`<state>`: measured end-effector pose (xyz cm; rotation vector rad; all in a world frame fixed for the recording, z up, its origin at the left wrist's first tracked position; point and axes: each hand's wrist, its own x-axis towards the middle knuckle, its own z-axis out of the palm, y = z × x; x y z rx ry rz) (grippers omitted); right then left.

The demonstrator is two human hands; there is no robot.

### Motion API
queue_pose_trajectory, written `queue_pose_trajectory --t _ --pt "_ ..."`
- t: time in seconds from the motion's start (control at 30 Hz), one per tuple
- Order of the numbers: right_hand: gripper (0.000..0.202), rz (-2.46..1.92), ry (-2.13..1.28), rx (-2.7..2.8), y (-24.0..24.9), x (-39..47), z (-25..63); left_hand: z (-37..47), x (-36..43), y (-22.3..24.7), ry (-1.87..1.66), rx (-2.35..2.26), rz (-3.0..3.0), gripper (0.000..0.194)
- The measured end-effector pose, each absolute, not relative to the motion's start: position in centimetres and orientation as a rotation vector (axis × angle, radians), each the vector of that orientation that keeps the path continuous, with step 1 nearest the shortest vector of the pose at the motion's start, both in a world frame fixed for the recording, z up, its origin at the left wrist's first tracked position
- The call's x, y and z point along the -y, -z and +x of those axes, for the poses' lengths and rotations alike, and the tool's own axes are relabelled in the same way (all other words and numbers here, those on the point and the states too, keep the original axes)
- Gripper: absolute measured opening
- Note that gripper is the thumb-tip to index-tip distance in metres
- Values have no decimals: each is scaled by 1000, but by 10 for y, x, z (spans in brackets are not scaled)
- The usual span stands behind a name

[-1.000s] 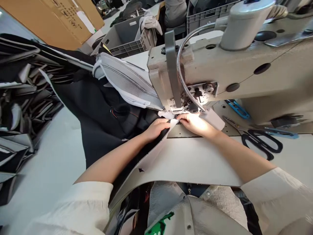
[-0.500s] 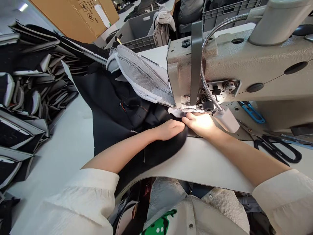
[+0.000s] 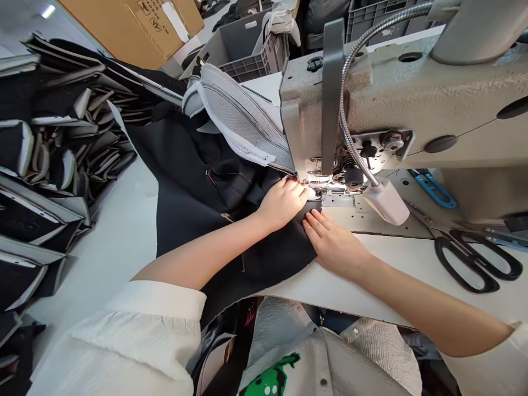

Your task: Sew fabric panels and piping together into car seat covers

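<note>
Black fabric (image 3: 181,181) lies across the table up to the sewing machine's needle area; the left hand (image 3: 284,202) presses onto it, grip unclear, and the right hand (image 3: 336,242) rests on its edge, fingers extended, unclenched

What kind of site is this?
Likely a sewing workshop: a beige metal industrial sewing machine, black-handled metal scissors, and stacked black fabric pieces with pale edges.

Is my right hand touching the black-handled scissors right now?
Apart: the head view shows bare white table between the right hand and the scissors.
</note>
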<state>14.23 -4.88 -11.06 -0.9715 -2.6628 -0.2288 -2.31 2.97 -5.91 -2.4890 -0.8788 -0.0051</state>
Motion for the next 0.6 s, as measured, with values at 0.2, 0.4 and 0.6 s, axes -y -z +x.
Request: queue_pose_trajectory --t 0.2,0.4,0.6 --pt "62 -1011 33 2713 109 46 145 -26 -37 64 71 788 -2465 19" --pt "63 -1019 5 2685 115 47 143 -23 -44 60 -68 665 -2647 22" --pt "60 -1003 11 2655 115 46 144 -14 -40 62 -127 797 -2828 23"
